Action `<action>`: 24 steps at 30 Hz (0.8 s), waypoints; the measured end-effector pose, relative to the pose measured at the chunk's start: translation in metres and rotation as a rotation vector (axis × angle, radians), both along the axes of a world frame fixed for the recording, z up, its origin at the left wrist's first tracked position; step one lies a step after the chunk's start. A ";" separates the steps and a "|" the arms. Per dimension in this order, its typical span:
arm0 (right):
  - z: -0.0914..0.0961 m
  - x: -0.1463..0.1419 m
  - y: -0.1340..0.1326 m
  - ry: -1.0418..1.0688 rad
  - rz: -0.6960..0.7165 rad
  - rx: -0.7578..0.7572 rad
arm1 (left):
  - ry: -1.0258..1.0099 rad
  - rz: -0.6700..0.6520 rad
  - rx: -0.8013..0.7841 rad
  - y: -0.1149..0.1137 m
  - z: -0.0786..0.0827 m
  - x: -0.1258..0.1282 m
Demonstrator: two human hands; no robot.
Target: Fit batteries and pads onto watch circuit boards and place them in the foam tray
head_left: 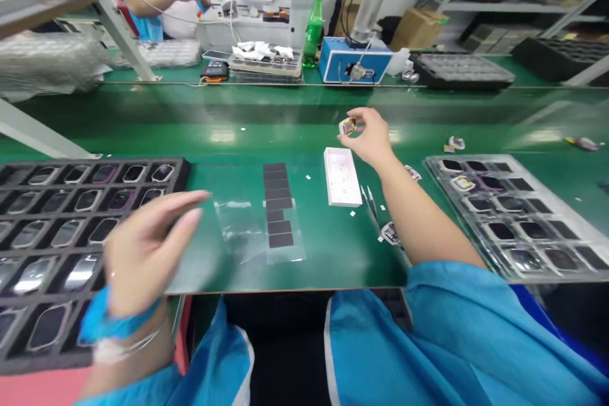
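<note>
Near far end of white box point(347, 193), right hand point(373, 137) pinches small white part point(348, 127) in its grip; box on near side, long axis roughly front to back. Left hand point(143, 244), farther off, grip spread, beside black tray point(183, 172).

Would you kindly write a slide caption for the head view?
Right hand holds a small white-and-gold part over a green bench, near a white rectangular box; left hand open.

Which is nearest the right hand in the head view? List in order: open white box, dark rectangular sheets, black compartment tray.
1. Open white box: just below the right hand in view.
2. Dark rectangular sheets: left of the box.
3. Black compartment tray: far left.
</note>
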State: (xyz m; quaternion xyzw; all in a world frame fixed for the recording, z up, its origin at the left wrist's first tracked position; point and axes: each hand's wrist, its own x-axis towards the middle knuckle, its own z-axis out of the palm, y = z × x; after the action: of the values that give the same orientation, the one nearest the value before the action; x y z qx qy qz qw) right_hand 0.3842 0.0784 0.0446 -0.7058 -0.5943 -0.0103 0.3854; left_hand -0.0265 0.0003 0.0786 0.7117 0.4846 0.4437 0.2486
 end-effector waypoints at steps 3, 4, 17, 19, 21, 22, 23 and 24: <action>0.006 -0.054 -0.030 0.178 0.257 0.096 | -0.160 -0.313 -0.184 0.026 -0.010 0.056; 0.005 -0.072 -0.040 0.297 0.324 0.089 | -0.160 -0.383 -0.156 0.037 -0.017 0.073; -0.044 -0.131 -0.067 1.079 0.388 -0.148 | -0.706 -0.512 -0.686 0.057 -0.072 0.105; -0.044 -0.125 -0.065 1.096 0.305 -0.130 | -0.833 -0.500 -0.796 0.058 -0.068 0.102; -0.045 -0.123 -0.064 1.115 0.254 -0.137 | -0.922 -0.495 -0.810 0.055 -0.064 0.094; -0.046 -0.124 -0.064 1.116 0.249 -0.150 | -0.955 -0.488 -0.809 0.051 -0.064 0.089; -0.048 -0.125 -0.065 1.107 0.256 -0.168 | -0.983 -0.471 -0.803 0.047 -0.065 0.082; -0.050 -0.127 -0.066 1.089 0.272 -0.190 | -1.002 -0.447 -0.792 0.042 -0.067 0.076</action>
State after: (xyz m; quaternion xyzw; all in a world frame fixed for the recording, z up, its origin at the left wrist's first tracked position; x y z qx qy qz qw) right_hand 0.2576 0.0119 -0.0052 -0.5580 -0.3936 0.4585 0.5688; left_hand 0.0490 0.0421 0.0115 0.3584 0.2778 0.4470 0.7711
